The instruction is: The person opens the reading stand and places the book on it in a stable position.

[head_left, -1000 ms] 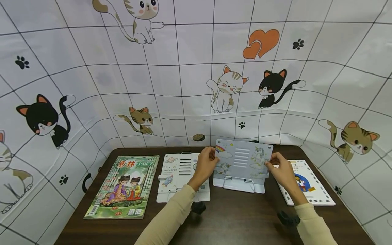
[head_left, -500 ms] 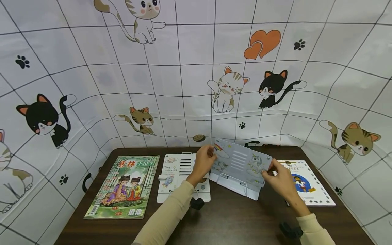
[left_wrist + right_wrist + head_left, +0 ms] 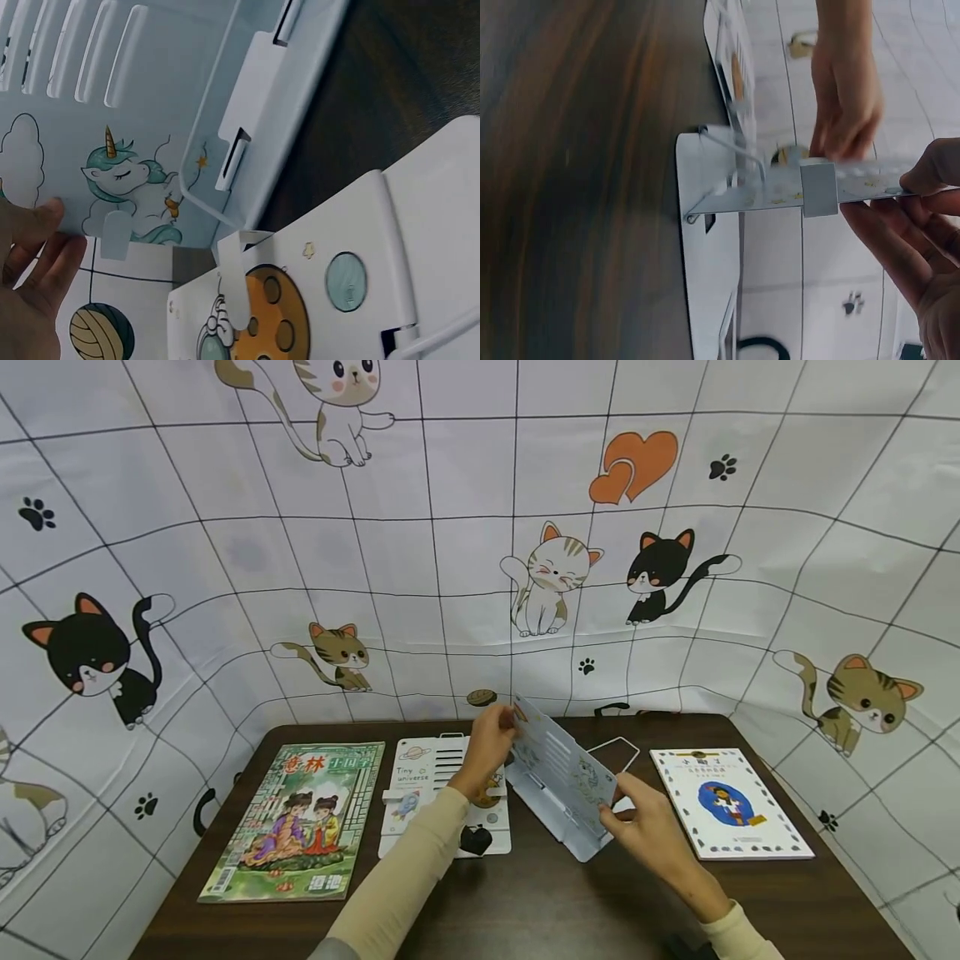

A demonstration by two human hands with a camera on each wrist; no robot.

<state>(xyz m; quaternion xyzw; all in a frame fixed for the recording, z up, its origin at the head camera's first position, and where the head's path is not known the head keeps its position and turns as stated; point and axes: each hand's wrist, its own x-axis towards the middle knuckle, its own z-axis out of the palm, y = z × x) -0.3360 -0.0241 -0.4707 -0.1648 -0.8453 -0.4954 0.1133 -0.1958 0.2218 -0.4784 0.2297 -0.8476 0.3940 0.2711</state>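
A pale blue metal book stand with unicorn pictures stands mid-table, its slotted back panel raised from its base and turned at an angle. My left hand pinches the panel's upper left edge; in the left wrist view, its thumb lies on the printed face near a unicorn. My right hand pinches the panel's opposite side edge, thumb on one face and fingers on the other in the right wrist view. Behind the panel a white wire leg sticks out. A "Tiny universe" book stand lies folded flat to the left.
A green illustrated magazine lies at the table's left. At the right is a white book with a blue round picture. A cat-print cloth hangs along the back and sides of the dark wooden table.
Both hands have turned the unicorn book stand, its right side swinging toward the front, so its wire leg now shows behind. The right hand has moved left and nearer, uncovering the white book.
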